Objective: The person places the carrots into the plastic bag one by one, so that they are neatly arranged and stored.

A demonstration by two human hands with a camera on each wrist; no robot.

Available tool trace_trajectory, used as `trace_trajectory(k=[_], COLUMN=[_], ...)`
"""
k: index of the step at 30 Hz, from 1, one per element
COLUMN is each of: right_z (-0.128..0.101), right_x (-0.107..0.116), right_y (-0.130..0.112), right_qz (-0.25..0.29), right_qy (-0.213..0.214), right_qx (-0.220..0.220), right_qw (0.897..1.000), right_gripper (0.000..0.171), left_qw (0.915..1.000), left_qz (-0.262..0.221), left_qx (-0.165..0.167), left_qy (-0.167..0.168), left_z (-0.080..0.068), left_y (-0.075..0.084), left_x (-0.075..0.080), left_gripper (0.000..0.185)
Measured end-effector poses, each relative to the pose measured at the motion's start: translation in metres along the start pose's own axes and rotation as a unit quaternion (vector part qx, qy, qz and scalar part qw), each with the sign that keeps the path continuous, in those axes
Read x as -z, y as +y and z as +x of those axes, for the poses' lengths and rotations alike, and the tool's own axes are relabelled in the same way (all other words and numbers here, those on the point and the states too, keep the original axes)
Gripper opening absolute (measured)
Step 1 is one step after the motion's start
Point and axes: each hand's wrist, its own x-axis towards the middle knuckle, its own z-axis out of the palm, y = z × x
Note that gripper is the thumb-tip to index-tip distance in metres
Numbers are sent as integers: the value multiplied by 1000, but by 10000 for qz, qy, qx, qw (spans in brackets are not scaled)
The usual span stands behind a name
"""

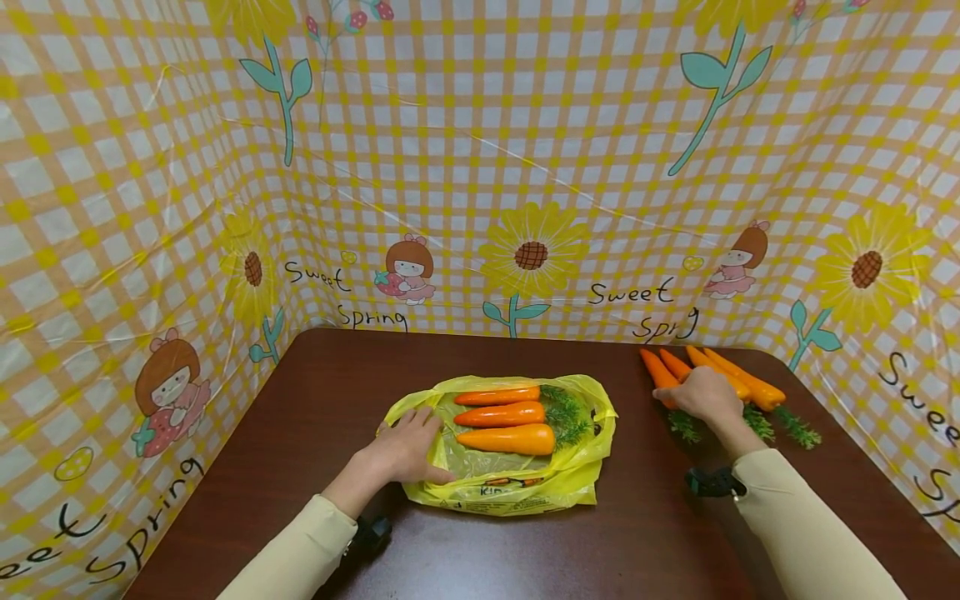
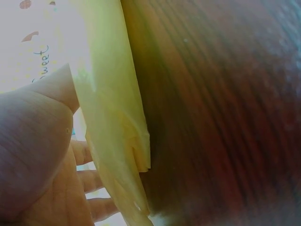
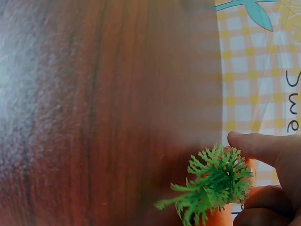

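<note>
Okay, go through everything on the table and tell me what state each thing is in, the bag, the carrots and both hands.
Yellow plastic bag: lying flat on the table, mouth open.
Three carrots: lying side by side in the bag, leafy ends to the right.
Loose carrots: bunched on the table at the right.
Left hand: fingers flat, pressing the bag's left edge.
Right hand: curled over the loose carrots, gripping one.

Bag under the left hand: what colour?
Yellow, translucent plastic bag; clearest in the head view.

A staged recording booth is shown, not a real home. A dark wooden desk (image 1: 480,550) is enclosed on three sides by a yellow checked plastic cloth (image 1: 480,167) printed with sunflowers.
</note>
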Motion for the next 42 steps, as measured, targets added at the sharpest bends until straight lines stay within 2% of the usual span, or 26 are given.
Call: trace_trajectory(k=[7, 20, 24, 28, 31, 42], right_z=[0, -9, -15, -22, -26, -41], right_x=[7, 25, 31, 37, 41, 52], right_y=[-3, -23, -31, -41, -49, -77], right_qz=[195, 666, 830, 774, 672, 813], right_qy=[66, 106, 10, -15, 11, -194], right_qx=[504, 612, 643, 790, 873, 1275], right_qw=[9985, 9958, 9945, 9939, 9939, 9883], right_gripper=[52, 46, 53, 75, 84, 74], left_qw=[10000, 10000, 10000, 10000, 10000, 10000], left_qz=[-11, -47, -5, 58, 83, 54], left_qx=[30, 43, 3, -8, -15, -42], left_qy=[-16, -34, -14, 4, 14, 17], left_z=[0, 0, 0, 0, 1, 1], left_y=[1, 2, 1, 0, -1, -2], left_x=[0, 2, 1, 1, 0, 0], left_gripper=[91, 91, 91, 91, 91, 90])
